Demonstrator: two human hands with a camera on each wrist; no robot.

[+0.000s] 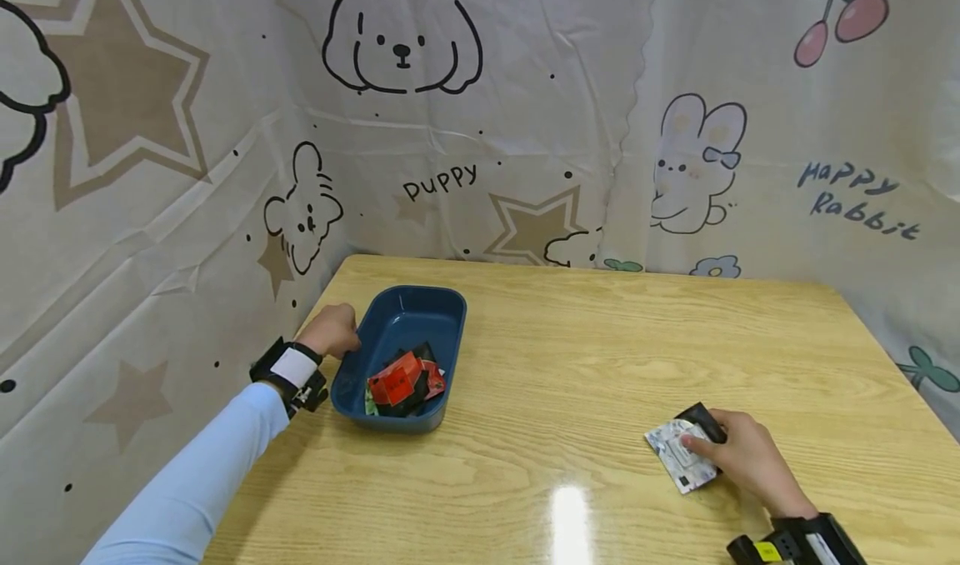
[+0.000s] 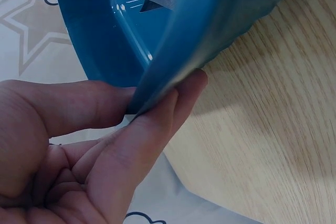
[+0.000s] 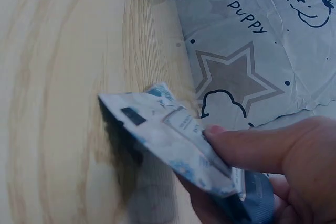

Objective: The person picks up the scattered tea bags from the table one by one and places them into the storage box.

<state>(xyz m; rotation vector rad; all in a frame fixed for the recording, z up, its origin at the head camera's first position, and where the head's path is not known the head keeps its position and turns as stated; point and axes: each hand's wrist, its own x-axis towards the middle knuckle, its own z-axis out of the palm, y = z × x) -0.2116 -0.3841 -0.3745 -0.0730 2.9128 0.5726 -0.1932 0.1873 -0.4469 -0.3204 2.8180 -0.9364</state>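
Observation:
At the left side of the table, a dark blue plastic bin [image 1: 397,323] holds several small packets [image 1: 401,382], red and black ones on top. My left hand [image 1: 332,330] pinches the bin's left wall, thumb [image 2: 89,106] inside and fingers outside. On the right, my right hand [image 1: 757,457] holds a white sachet [image 1: 684,452] with blue print, thumb on its face. A black packet [image 1: 701,422] sits behind it in the same grip. In the right wrist view the sachet [image 3: 163,129] tilts over the wood, its lower corner pointing away from the palm.
A light wood table [image 1: 555,340] lies beneath both hands. Printed cloth [image 1: 525,132] with cartoon animals and stars hangs along the back and the left side. Between the bin and my right hand is a stretch of wood with a bright reflection [image 1: 572,523].

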